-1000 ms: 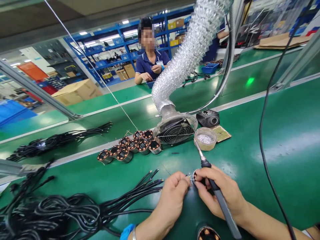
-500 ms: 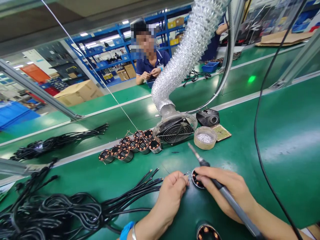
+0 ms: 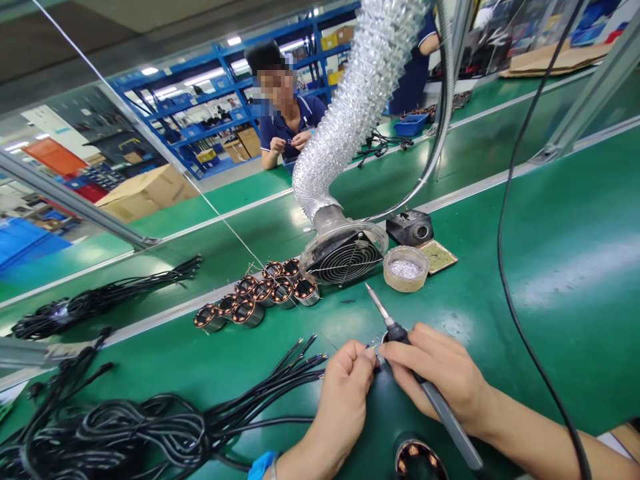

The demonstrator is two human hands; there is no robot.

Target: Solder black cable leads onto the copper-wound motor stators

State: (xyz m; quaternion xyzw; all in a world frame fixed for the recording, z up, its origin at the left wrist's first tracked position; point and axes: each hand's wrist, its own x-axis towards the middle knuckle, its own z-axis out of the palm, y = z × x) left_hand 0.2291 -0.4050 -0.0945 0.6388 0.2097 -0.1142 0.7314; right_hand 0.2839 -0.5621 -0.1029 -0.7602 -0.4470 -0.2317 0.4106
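My left hand (image 3: 345, 387) is nearer me than the fan hood (image 3: 344, 259), nearly straight below it in my view, with thumb and forefinger pinched together on some thin wire ends (image 3: 374, 346). My right hand (image 3: 443, 373) is nearer me and to the right of the hood, fingers curled round a soldering iron (image 3: 449, 417), whose bare tip points up toward the hood's near edge without touching it. A small ring-shaped part (image 3: 385, 338) sits at my right fingertips, between my two hands, on the near side of the hood. Mostly my fingers and the iron hide it, so I can't tell how firmly I have it, or whether the wires touch it.

Another copper-wound ring (image 3: 419, 460) stands closer to me, farther from the hood than either hand. A cluster of similar wound rings (image 3: 260, 293) stands just left of the hood, and black cables (image 3: 145, 427) lie farther left and nearer me. Just right of the hood is a dish (image 3: 406, 283) of silvery bits.
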